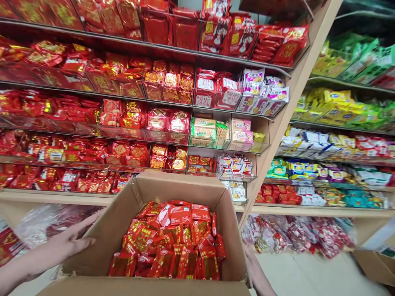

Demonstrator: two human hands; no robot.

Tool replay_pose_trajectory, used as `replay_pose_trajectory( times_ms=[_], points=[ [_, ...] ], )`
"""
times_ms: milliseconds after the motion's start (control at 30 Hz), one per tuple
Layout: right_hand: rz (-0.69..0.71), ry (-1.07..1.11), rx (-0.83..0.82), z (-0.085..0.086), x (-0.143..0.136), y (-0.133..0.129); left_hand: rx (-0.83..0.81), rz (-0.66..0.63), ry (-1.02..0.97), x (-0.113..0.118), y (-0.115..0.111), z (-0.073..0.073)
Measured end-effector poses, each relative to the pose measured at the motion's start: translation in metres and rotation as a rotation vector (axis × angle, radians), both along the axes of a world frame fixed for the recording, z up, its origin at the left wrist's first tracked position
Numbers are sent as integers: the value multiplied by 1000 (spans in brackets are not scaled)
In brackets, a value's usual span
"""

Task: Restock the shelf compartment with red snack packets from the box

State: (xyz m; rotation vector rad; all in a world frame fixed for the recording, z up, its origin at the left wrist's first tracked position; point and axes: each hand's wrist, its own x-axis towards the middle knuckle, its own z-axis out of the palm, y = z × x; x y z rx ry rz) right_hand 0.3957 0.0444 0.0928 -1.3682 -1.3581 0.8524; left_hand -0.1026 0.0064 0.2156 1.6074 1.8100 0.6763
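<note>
An open cardboard box (182, 187) is in front of me, tilted so that its inside shows. Small red packets with gold print (173, 242) fill its lower part in a loose heap. My left hand (75, 242) presses against the box's left outer side, thumb near the wall and fingers stretched forward along it. On the opposite side, my right hand (254, 265) holds the box's right wall from outside; most of its fingers are hidden behind the cardboard. The box is held between both hands.
Shelves of clear bins with red packets (111, 154) rise ahead. A wooden upright (286, 111) divides them from a right-hand shelf of yellow and green packets (336, 102). Plastic bags of goods (299, 234) lie below on the floor, with another cardboard box (375, 267) at lower right.
</note>
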Motion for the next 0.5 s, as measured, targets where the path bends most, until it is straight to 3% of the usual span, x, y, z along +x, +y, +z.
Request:
replay_pose_trajectory(
  times_ms=[100,200,267,367,500],
  points=[
    [160,-248,156,49,7,-36,-21,47,-127,15,-12,13],
    [580,-610,287,102,-1,-69,-82,27,-283,35,-16,29],
    [727,-830,294,125,-12,-76,-97,-20,-316,46,-15,35],
    [639,-1105,307,131,-30,-65,-87,-64,-310,57,-11,37],
    [407,-1340,377,101,-32,-61,-45,-109,-297,68,-11,35]
  ],
)
